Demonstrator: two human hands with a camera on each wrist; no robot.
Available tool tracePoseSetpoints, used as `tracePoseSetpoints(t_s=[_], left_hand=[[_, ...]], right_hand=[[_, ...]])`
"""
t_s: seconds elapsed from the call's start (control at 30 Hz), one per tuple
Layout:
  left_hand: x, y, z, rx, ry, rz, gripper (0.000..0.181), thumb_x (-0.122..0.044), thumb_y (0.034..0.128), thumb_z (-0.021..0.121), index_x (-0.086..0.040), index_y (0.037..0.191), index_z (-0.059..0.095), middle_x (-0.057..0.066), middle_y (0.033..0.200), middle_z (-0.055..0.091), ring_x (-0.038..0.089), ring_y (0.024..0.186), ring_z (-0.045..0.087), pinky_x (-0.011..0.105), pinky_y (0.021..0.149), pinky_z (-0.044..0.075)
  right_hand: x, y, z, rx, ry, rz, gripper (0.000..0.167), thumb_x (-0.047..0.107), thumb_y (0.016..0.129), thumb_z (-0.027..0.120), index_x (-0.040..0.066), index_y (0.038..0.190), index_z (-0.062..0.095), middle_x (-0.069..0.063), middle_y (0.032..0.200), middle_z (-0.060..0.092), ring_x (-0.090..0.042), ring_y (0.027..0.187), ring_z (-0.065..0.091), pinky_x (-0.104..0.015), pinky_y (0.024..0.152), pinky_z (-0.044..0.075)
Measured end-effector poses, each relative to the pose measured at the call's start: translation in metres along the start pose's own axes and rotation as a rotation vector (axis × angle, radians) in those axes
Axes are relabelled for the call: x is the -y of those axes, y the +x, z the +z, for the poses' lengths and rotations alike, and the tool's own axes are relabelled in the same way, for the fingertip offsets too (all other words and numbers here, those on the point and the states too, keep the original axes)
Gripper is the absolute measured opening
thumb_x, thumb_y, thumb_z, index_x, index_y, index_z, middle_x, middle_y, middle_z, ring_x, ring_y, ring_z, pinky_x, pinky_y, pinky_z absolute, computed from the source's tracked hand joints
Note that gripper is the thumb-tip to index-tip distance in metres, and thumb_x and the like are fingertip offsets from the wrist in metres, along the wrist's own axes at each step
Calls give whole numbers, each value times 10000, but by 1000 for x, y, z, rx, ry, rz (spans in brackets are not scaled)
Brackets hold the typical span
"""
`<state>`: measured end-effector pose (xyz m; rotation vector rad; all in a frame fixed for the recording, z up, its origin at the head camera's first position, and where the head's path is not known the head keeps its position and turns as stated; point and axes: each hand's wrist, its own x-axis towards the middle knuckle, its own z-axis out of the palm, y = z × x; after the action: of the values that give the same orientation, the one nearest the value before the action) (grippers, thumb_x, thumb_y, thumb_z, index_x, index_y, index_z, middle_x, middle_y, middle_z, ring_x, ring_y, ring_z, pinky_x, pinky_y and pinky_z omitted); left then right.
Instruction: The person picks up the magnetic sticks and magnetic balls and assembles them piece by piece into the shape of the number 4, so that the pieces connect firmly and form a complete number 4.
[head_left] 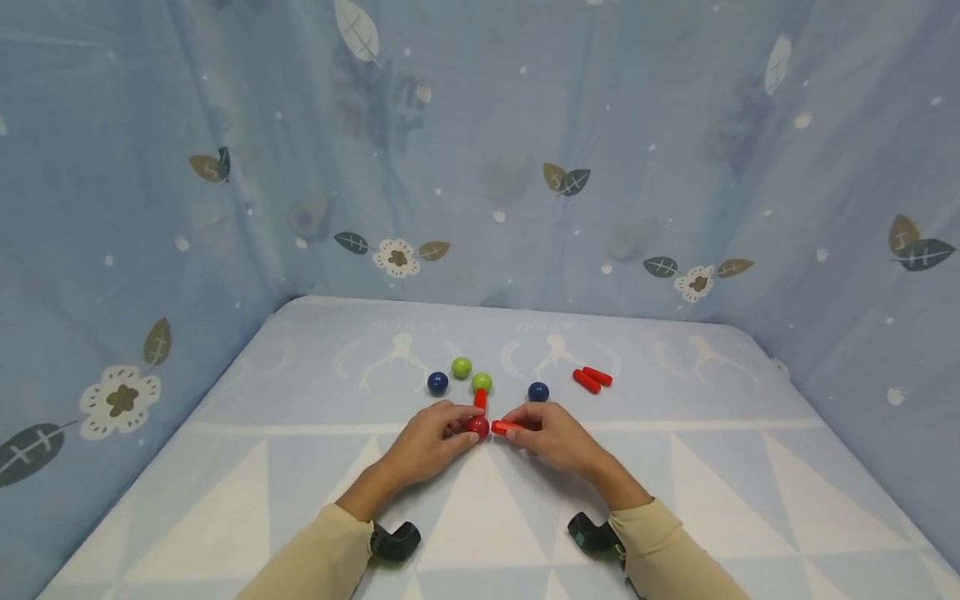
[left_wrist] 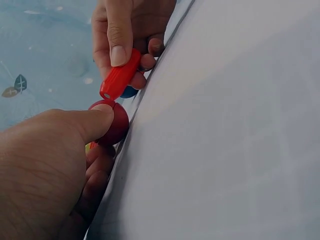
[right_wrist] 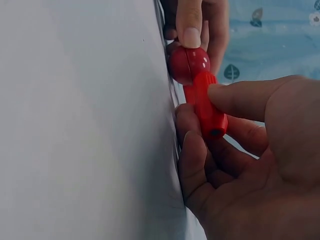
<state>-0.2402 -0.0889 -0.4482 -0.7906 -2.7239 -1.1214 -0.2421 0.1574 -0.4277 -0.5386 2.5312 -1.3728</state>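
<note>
Between thumb and fingers, my left hand pinches a dark red ball down at the tabletop. A bright red ribbed rod is held in my right hand, thumb on one side and fingers on the other. One end of that rod points at the red ball and lies very close to it; whether they touch I cannot tell. Another red rod stretches from near the red ball to a green ball, and the left index finger partly covers its near end.
Behind the hands lie a second green ball, a dark blue ball and another dark blue ball just beyond the right fingers. Two red rods lie side by side farther right. A patterned blue curtain encloses the table.
</note>
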Motion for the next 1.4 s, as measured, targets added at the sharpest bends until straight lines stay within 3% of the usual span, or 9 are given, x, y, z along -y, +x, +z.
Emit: tracePoseSetpoints(t_s=[0.6, 0.93, 1.4], left_hand=[[-3, 0, -2, -3, 17, 29, 353, -213, 926, 736, -159, 1272, 688, -87, 957, 593, 96, 849, 538, 295, 760, 470], [-2, -1, -3, 3, 16, 33, 337, -210, 929, 733, -166, 1260, 689, -106, 928, 571, 98, 842, 526, 290, 748, 461], [0, -2, -1, 12, -7, 22, 342, -216, 936, 725, -160, 1270, 685, -85, 1032, 626, 106, 879, 547, 311, 791, 478]], right_hand=[[4, -1, 3, -30, -29, -15, 212, 203, 938, 715, 125, 1134, 729, 27, 983, 672, -200, 865, 604, -320, 748, 534], [2, -1, 1, -37, 10, 17, 237, 203, 930, 723, 123, 1152, 716, -8, 981, 658, -226, 823, 597, -332, 702, 539], [-5, -1, -3, -23, 50, 17, 246, 148, 920, 729, 77, 1154, 698, -45, 1000, 663, -210, 777, 617, -296, 671, 534]])
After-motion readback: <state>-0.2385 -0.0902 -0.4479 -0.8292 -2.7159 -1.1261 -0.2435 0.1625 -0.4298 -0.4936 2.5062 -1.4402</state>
